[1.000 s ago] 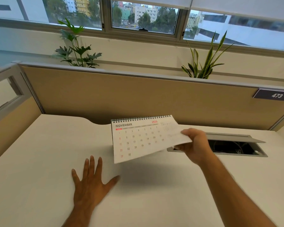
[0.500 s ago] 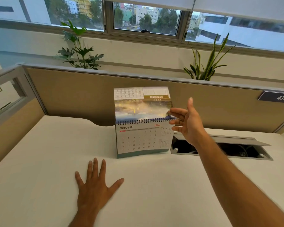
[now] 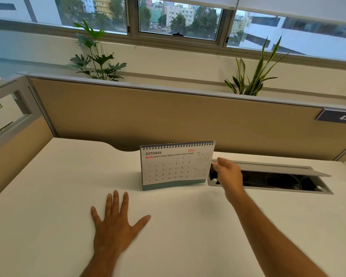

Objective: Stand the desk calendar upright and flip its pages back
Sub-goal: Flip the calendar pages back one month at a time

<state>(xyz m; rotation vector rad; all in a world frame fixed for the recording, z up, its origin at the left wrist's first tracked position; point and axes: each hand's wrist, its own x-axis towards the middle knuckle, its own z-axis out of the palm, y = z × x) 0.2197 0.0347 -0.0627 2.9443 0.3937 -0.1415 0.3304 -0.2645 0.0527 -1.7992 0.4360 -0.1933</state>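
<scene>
Standing upright on the white desk [image 3: 48, 196], the desk calendar [image 3: 174, 164] shows October; the right hand [image 3: 229, 175] hovers just beside its right edge — fingers loosely curled, holding nothing; the left hand [image 3: 116, 222] lies flat — fingers spread wide.

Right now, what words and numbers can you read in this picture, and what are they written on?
"OCTOBER" on the desk calendar, top left of its page.
"2026" in red, top right of that page.
Dates "1" to "31" in the page's grid.
"SEP" and "NOV" above two tiny month tables on the page's right side; their digits are too small to read.
The weekday row under "OCTOBER" is blurred.
"473" on the dark plate on the partition.
</scene>
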